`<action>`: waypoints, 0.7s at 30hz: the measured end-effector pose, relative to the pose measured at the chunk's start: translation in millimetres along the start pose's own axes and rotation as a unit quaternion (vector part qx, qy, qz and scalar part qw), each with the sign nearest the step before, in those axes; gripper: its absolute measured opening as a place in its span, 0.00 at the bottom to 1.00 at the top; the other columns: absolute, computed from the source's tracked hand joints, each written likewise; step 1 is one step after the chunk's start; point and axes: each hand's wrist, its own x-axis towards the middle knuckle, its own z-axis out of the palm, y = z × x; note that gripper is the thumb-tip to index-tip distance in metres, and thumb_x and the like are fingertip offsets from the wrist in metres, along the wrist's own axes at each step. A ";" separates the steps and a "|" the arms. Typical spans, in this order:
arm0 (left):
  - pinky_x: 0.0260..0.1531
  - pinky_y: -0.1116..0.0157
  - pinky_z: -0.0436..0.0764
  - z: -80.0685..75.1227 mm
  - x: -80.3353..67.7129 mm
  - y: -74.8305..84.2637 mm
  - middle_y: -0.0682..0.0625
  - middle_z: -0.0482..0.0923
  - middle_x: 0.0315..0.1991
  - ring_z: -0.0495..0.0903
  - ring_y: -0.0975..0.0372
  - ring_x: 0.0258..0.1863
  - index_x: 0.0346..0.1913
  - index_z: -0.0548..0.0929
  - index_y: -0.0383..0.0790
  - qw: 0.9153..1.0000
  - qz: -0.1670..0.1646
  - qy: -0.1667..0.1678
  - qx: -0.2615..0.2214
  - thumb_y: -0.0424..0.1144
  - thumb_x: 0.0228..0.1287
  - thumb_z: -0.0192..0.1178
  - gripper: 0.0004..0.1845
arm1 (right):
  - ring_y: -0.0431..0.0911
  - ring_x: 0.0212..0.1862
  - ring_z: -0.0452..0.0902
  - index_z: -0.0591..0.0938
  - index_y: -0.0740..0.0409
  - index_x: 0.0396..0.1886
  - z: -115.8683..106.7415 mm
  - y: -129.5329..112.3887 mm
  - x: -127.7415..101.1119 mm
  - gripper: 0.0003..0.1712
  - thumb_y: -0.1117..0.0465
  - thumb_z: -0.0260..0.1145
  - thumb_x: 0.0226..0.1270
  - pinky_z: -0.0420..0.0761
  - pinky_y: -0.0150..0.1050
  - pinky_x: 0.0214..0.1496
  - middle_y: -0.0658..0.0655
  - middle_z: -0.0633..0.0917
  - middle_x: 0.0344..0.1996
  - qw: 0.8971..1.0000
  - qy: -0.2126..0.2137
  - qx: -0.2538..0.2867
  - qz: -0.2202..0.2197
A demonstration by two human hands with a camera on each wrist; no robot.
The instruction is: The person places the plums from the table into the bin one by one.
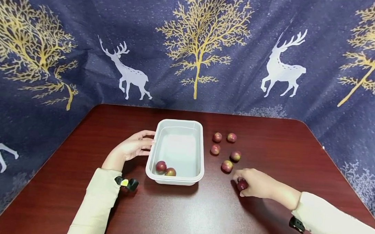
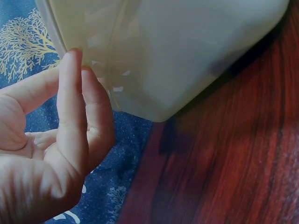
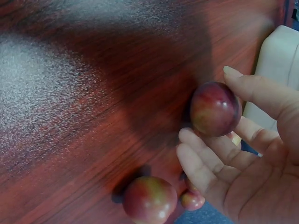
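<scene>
L hand (image 1: 134,146) holds wht tub (image 1: 178,148) w/ long axis fore-aft, R hand (image 1: 255,183) grips plum (image 1: 242,185).

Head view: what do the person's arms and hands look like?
Cream-coloured long left sleeve and right sleeve. Black left wrist device with a yellow patch; black right wrist device. Left hand and right hand bare, no gloves. No cables visible.

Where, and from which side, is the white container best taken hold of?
Probably by the left rim of the white container, from the left: its projecting edge gives something to pinch, the left hand touches that side, and loose plums lie to its right.
</scene>
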 end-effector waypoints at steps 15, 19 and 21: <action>0.41 0.65 0.82 0.0 -2.9 1.9 0.52 0.81 0.40 0.82 0.63 0.39 0.69 0.54 0.31 1.000 -0.013 0.005 -0.003 0.31 0.68 0.53 0.30 | 0.46 0.43 0.80 0.80 0.56 0.42 0.9 -2.1 3.9 0.22 0.68 0.75 0.44 0.79 0.39 0.42 0.49 0.84 0.38 0.999 -0.005 0.041 -0.015; 0.41 0.64 0.82 0.0 -2.3 3.3 0.52 0.81 0.40 0.83 0.63 0.39 0.69 0.54 0.31 1.000 -0.011 0.002 -0.006 0.31 0.68 0.53 0.30 | 0.44 0.41 0.80 0.79 0.61 0.47 0.3 -3.0 5.2 0.24 0.67 0.74 0.47 0.79 0.35 0.39 0.55 0.85 0.42 0.994 -0.020 0.104 -0.004; 0.41 0.64 0.82 0.2 -1.6 3.6 0.51 0.81 0.40 0.83 0.63 0.39 0.69 0.54 0.31 1.000 -0.009 0.001 -0.008 0.31 0.68 0.53 0.30 | 0.40 0.34 0.78 0.78 0.64 0.48 -0.5 -3.7 5.6 0.25 0.66 0.73 0.49 0.77 0.33 0.33 0.59 0.83 0.45 0.987 -0.036 0.156 0.010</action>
